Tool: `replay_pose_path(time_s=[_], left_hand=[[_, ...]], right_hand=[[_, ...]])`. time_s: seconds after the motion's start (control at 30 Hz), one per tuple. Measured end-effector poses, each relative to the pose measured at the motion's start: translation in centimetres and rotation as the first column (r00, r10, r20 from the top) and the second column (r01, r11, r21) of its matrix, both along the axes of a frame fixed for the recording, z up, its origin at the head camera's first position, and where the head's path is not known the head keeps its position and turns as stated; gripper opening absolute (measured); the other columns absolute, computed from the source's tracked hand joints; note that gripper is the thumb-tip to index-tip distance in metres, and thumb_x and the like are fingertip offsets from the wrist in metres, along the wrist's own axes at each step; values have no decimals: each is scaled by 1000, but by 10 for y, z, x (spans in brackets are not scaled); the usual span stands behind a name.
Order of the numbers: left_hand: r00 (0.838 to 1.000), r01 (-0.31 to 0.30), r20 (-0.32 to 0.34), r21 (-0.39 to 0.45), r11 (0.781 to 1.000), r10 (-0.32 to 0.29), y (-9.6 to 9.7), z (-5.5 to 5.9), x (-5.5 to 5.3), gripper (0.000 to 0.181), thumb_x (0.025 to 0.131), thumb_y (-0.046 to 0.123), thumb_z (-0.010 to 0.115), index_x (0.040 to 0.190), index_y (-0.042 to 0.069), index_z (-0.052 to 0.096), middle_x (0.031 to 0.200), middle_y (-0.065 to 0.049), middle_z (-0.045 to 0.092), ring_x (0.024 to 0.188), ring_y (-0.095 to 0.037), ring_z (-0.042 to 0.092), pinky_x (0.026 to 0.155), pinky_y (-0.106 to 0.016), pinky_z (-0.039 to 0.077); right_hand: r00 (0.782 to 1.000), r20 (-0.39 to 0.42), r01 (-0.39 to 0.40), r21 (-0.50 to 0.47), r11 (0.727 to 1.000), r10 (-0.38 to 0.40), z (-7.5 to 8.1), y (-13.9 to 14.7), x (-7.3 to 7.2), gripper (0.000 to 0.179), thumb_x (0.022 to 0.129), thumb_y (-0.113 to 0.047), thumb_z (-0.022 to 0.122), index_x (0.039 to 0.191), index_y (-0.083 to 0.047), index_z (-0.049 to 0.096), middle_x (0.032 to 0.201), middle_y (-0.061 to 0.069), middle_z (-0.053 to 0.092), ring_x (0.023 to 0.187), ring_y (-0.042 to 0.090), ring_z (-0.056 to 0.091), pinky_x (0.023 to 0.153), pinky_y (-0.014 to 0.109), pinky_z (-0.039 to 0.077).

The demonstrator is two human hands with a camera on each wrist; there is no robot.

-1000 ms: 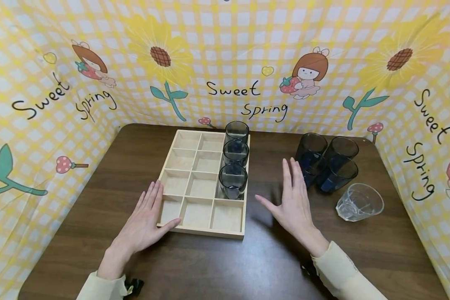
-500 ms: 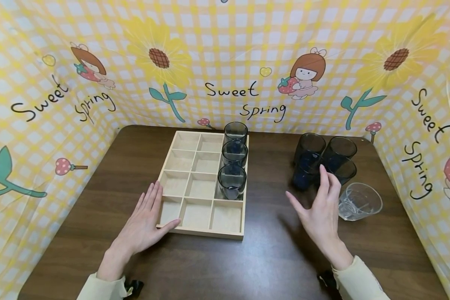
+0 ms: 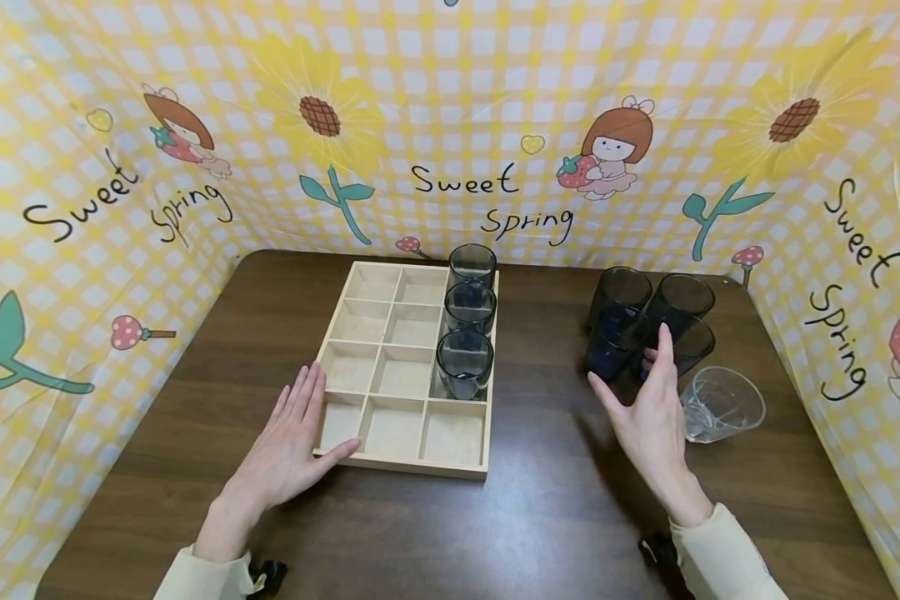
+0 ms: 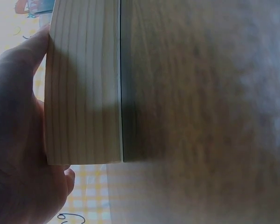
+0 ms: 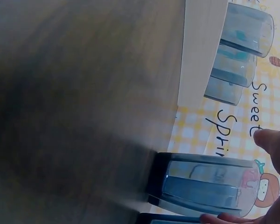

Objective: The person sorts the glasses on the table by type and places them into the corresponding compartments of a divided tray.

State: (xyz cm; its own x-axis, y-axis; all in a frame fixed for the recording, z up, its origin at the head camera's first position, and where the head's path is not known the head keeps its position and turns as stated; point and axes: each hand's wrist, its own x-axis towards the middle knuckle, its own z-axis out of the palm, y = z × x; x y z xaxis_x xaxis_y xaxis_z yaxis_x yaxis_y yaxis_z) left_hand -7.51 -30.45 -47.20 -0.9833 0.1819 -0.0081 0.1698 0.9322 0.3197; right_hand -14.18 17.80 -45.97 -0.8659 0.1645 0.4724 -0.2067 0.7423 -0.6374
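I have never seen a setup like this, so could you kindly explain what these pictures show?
There is no machine, only a person's bare left hand and right hand. The wide picture comes from a camera worn on the head, looking forward and down; the two closer ones come from a camera on each wrist. On the brown wood-grain table sits a pale wooden tray divided into twelve compartments; three, all in its right-hand column, hold dark see-through glasses. To the tray's right stand four more dark glasses and a clear glass tumbler. The left hand rests against the tray's near left corner. The right hand is spread beside the four glasses; it seems to grip nothing, though whether it touches one is unclear.
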Motion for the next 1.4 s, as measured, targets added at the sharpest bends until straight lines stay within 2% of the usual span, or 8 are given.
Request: replay_pose_path(time_s=[0.17, 0.37, 0.5, 0.6, 0.7, 0.83, 0.97, 1.4], left_hand=[[1000, 1, -3, -3, 1000, -1, 0, 1, 0, 116, 103, 67, 64, 175, -2, 3, 186, -21, -1, 174, -41, 2, 144, -46, -4], [1000, 4, -10, 1, 1000, -4, 1, 2, 0, 116, 103, 67, 64, 175, -2, 4, 186, -23, 2, 174, -42, 3, 144, -47, -3], [1000, 2, 2, 2, 1000, -2, 0, 2, 0, 117, 103, 67, 64, 175, -1, 2, 186, -22, 0, 174, -41, 2, 144, -47, -4], [1000, 1, 6, -1, 1000, -1, 0, 1, -1, 117, 103, 67, 63, 175, -1, 1, 186, -22, 0, 175, -40, 1, 144, -47, -4], [1000, 2, 6, 5, 1000, -2, -1, 1, 0, 117, 104, 67, 63, 175, -1, 1, 186, -21, 0, 175, -40, 1, 144, -47, -4], [1000, 1, 5, 11, 1000, -1, -1, 1, 0, 117, 104, 67, 63, 175, -1, 1, 186, -21, -1, 175, -40, 1, 144, -47, -4], [1000, 2, 2, 8, 1000, -2, -1, 0, 0, 117, 104, 67, 64, 175, -1, 2, 186, -21, -1, 175, -40, 1, 144, -47, -4], [1000, 4, 0, 6, 1000, -4, 0, 0, 0, 117, 103, 67, 64, 175, -1, 1, 186, -22, 0, 175, -40, 2, 144, -46, -5]], right_hand=[[999, 13, -41, -82, 996, 43, -4, 0, -5, 111, 92, -17, 90, 175, -7, 17, 153, 38, 52, 133, 53, 62, 106, 70, 52], [997, 32, -63, -190, 980, 71, -37, 12, -28, 110, 94, -40, 88, 176, -16, 19, 166, 29, 41, 144, 50, 54, 125, 56, 47], [991, 77, -82, -285, 955, 109, -31, 10, -30, 110, 95, -33, 87, 176, -14, 15, 169, 29, 36, 150, 53, 48, 128, 62, 41], [985, 111, -86, -361, 929, 134, -12, 1, -27, 111, 94, -16, 85, 176, -9, 10, 170, 31, 34, 152, 54, 45, 125, 71, 39], [980, 146, -65, -417, 906, 137, -8, -2, -30, 109, 96, -11, 83, 176, -9, 9, 172, 27, 35, 153, 45, 47, 126, 64, 41], [976, 174, -36, -469, 883, 132, -9, -5, -36, 107, 97, -11, 82, 176, -14, 9, 171, 20, 40, 149, 33, 51, 118, 32, 46], [983, 143, -25, -500, 866, 111, -14, -7, -42, 103, 96, -10, 82, 175, -14, 16, 167, 21, 47, 141, 31, 56, 98, 8, 40], [993, 107, 21, -521, 853, 41, -18, -11, -49, 102, 90, -3, 87, 172, -16, 27, 160, 23, 56, 147, 34, 55, 100, 8, 40]])
